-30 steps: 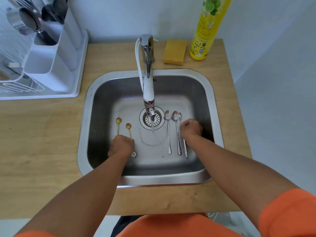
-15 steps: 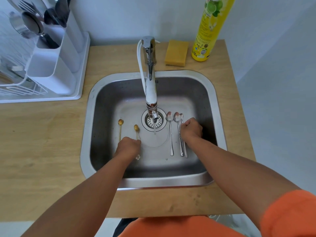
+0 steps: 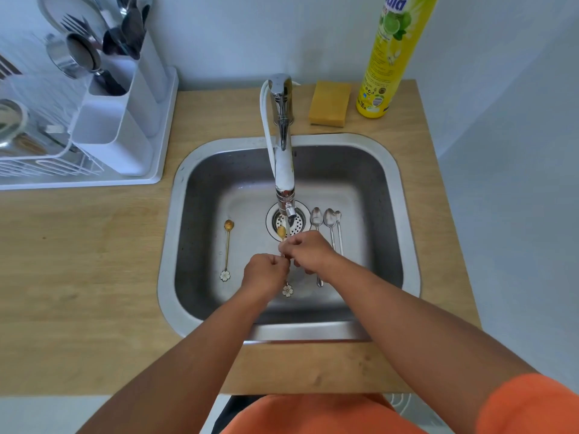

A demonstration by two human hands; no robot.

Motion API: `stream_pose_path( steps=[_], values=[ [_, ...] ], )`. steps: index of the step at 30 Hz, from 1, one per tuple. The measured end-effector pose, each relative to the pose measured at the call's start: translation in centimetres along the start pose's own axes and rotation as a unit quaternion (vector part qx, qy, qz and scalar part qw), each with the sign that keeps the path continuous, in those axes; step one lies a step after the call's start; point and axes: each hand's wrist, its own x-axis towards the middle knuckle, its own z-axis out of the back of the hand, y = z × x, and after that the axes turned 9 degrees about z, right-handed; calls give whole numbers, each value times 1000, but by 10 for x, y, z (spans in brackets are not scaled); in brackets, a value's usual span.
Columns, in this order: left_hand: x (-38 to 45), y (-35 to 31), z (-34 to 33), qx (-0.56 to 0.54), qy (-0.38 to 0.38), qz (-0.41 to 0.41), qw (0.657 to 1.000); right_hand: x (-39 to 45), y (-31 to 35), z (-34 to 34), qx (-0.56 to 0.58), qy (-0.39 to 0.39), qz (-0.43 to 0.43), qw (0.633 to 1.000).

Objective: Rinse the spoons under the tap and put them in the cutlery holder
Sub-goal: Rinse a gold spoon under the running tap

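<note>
Both hands are over the middle of the stainless sink (image 3: 175, 245), below the tap (image 3: 283, 170). The left hand (image 3: 266, 274) has its fingers curled round the handle of a gold spoon (image 3: 281, 231); its grip is closed on that handle. The right hand (image 3: 308, 252) meets it from the right, with fingertips pinching the same handle nearer the bowl. The gold bowl points to the far side and sits directly under the tap's nozzle, over the near edge of the drain strainer (image 3: 297, 225). The spoon's white flower end (image 3: 287, 290) shows below the left hand. A thin stream from the nozzle is hard to make out.

A second gold spoon (image 3: 227, 250), also with a flower end, lies flat on the sink floor to the left, well apart from the hands. Three silver spoons (image 3: 327, 219) lie side by side to the right of the drain, bowls to the far side; the right hand and forearm cover part of their handles.

On the counter (image 3: 78, 277), far left, a white cutlery holder (image 3: 125, 126) stands at the end of a dish rack (image 3: 47, 164); its farther compartments hold dark spoons and forks, and the nearest compartment's contents cannot be told. A yellow sponge (image 3: 329, 103) lies behind the sink, with a yellow detergent bottle (image 3: 388, 57) just to its right. Orange sleeves show at the near edge.
</note>
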Motion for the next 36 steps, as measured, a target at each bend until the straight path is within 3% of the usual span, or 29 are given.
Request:
stream_pose_path(
  steps=[5, 9, 14, 18, 29, 36],
  values=[
    [-8, 0, 4, -53, 15, -4, 998, -3, -2, 9, -8, -9, 12, 1000],
    [-3, -7, 11, -87, -27, -20, 996, -3, -8, 18, -22, -25, 51, 998],
    [8, -27, 10, -114, -46, -64, 990, -13, -12, 19, -32, 20, 89, 995],
    [13, -34, 6, -113, -78, -66, 988, -18, -14, 20, -11, 30, 97, 995],
    [11, -27, 6, -74, -45, -101, 991, -16, -19, 34, -105, 18, 131, 986],
    [11, -38, 3, -77, -123, -120, 982, -12, -14, 30, -163, -3, 175, 971]
  ],
)
